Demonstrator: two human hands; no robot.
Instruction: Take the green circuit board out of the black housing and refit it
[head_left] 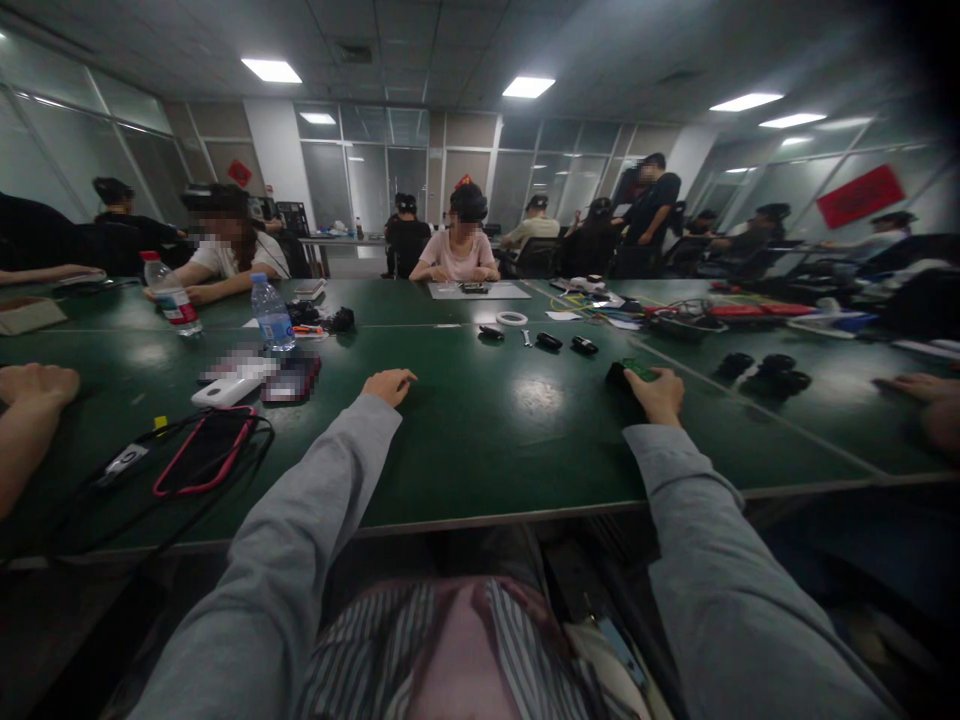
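Observation:
My left hand (390,385) rests on the green tabletop (480,450), its fingers stretched to the right and holding nothing. Farther right, my right hand (660,395) grips a small dark box-like object with a green circuit board (634,371) at its top; my fingers hide part of it. Between and beyond my hands lie black oval pieces that look like car key fobs (549,342), a small wrench (526,339) and a white ring (511,318).
To the left are a pink-edged phone (206,452) with a black cable, a white device (234,383) and two bottles, one blue-capped (274,315). Black items (776,372) sit at right. Wires and tools (600,296) lie farther back. People sit around; other people's hands rest at both sides.

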